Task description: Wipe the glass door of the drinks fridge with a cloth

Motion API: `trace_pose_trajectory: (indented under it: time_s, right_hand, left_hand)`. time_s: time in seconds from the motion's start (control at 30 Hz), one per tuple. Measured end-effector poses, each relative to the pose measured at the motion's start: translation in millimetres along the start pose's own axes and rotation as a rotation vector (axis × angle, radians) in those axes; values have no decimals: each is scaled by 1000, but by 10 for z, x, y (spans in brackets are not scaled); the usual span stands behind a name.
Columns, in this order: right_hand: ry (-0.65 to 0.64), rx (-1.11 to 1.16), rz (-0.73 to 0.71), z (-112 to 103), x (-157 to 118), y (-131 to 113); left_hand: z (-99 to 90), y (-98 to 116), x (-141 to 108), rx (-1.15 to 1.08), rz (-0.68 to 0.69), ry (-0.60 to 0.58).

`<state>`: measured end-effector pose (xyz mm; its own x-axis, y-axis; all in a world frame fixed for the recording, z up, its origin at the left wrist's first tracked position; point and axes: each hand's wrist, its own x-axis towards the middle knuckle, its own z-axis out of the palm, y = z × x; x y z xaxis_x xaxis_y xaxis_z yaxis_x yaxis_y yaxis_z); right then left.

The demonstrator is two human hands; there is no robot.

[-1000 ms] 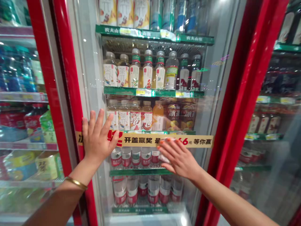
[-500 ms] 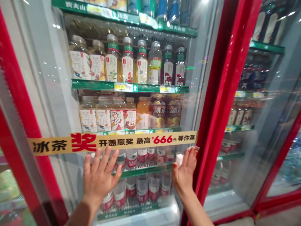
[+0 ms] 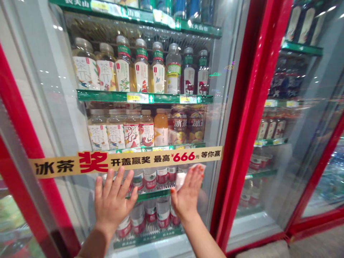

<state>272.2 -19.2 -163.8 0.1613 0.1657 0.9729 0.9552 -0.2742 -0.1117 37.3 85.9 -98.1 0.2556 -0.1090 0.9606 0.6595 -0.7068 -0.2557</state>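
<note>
The left hand [image 3: 114, 204] lies flat on the glass door [image 3: 57, 118] of a red-framed drinks cooler, fingers spread. The right hand [image 3: 186, 195], fingers also spread, holds a white wipe [image 3: 180, 181] against the glass. A yellow banner [image 3: 126, 161] runs just above the fingertips, with bottled water [image 3: 150, 177] behind the glass between the 2 hands.

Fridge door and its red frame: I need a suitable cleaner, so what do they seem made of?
The door looks like clear glass: bottles show through and its surface glints. The red frame is smooth and shiny, painted metal or plastic; the look cannot settle which.
</note>
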Motion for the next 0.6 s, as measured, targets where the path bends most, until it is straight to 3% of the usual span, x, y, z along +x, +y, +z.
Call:
trace_pose_trajectory:
  time_s: [0.07, 0.13, 0.27, 0.33, 0.4, 0.5, 0.53, 0.6]
  right_hand:
    - [-18, 16, -242, 14, -87, -149]
    - [-14, -2, -294, -12, -232, -76]
    - [34, -52, 136, -56, -271, 261]
    - [31, -49, 216, 0, -213, 156]
    - [-15, -13, 68, 88, -258, -121]
    - [-71, 55, -296, 137, -554, -376]
    - [-75, 51, -329, 121, -660, -336]
    - [-52, 6, -140, 69, -779, -104]
  left_hand:
    - [-45, -49, -139, -9, -4, 16]
    - [-90, -133, -376, 16, -12, 5]
    - [-100, -288, -884, 83, -55, -38]
    - [-76, -311, -1021, 84, -68, -32]
    - [-52, -309, -1072, 77, -71, -38]
    - [-33, -314, -1083, 66, -70, -59]
    - [-29, -321, -1087, 67, -74, -60]
    - [-23, -336, -1099, 76, -70, -56]
